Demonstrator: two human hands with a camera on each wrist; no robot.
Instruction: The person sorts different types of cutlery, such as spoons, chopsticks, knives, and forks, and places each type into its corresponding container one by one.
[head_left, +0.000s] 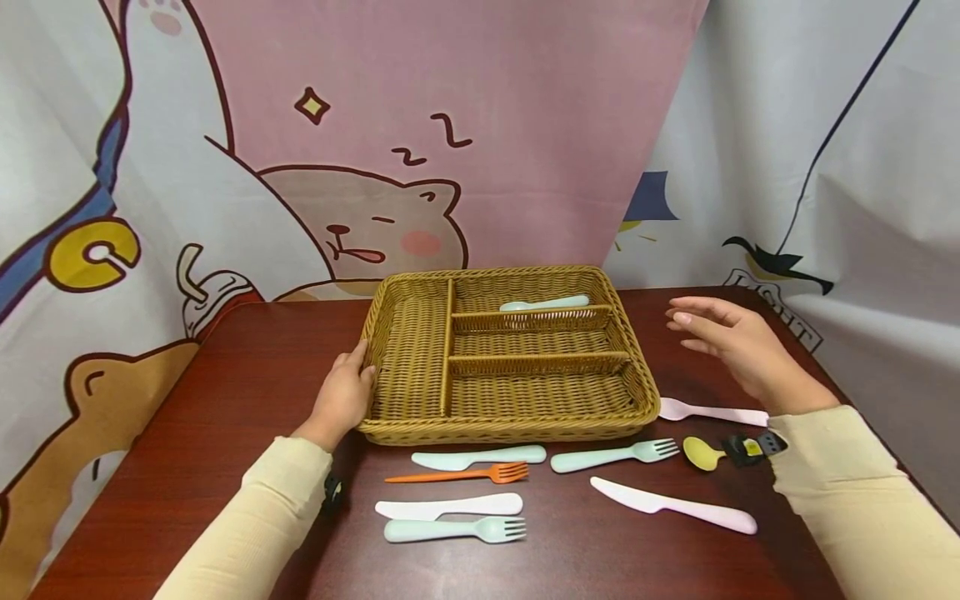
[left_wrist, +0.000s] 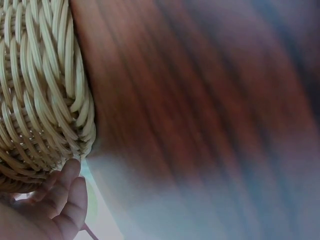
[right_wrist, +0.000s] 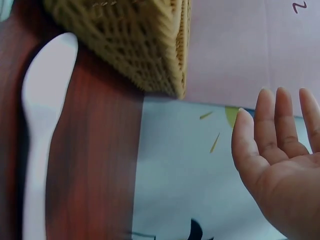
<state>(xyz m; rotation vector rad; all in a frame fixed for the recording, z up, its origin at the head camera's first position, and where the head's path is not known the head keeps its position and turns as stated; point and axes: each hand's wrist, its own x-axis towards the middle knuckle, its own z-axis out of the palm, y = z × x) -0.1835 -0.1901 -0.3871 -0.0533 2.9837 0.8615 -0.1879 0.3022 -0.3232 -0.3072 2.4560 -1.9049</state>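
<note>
Ok so a brown rectangular wicker basket (head_left: 517,432) is sitting on the reddish-brown wooden counter (head_left: 247,375); left hand (head_left: 343,396)'s gripping its left side, right hand (head_left: 738,350)'s hovering off its right, fingers relaxing.

Beneath the left hand (head_left: 341,398) and right hand (head_left: 750,354) spreads a reddish-brown wood-grained table (head_left: 247,379), and beyond them hangs a creased pink-and-white cloth (head_left: 540,133), printed beyond the left hand with a sleeping cartoon bear (head_left: 390,225).

Booth-like nook: table (head_left: 247,375), cartoon curtains (head_left: 540,125)
</note>
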